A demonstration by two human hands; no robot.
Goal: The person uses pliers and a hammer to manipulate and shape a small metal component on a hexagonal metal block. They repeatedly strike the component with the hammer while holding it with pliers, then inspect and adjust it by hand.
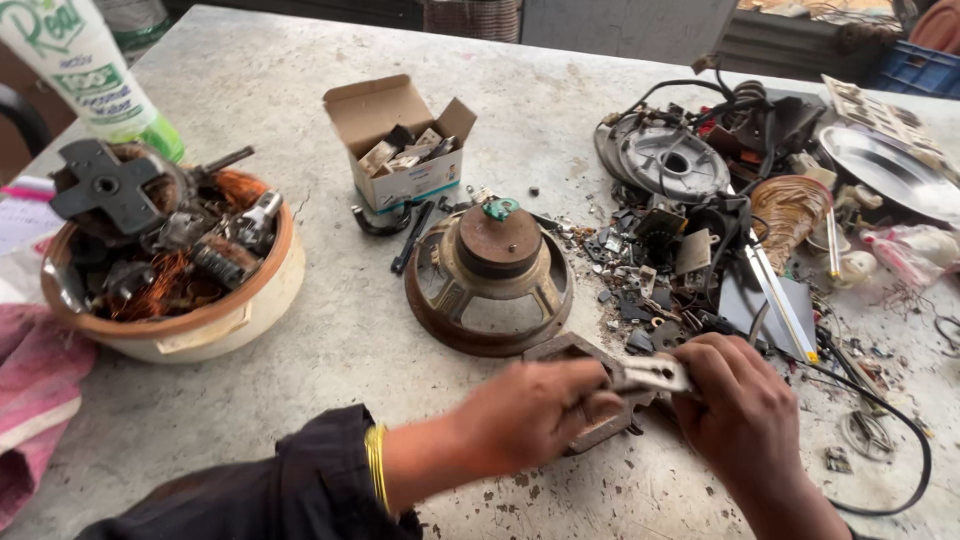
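Head view of a worn grey table strewn with salvaged parts. Both hands meet low and right of centre over a flat, rusty metal bracket that lies on the table, tilted, its long axis running roughly from upper left to lower right. The left hand is closed around the bracket's near edge, fingers curled over it, a yellow bangle at the dark sleeve's cuff. The right hand is closed in a pinch on a small, pale metal plate with a hole, which sits at the bracket's upper right end; whether plate and bracket are joined cannot be told. The plate lies between the two hands, its length pointing left to right, nearer the right fingertips. Just beyond the hands stands an inverted speaker frame with its magnet uppermost, and farther back an open cardboard box of small parts. At left, a bowl holds copper windings and motor pieces; at right, a heap of scrap electronics and black cable.
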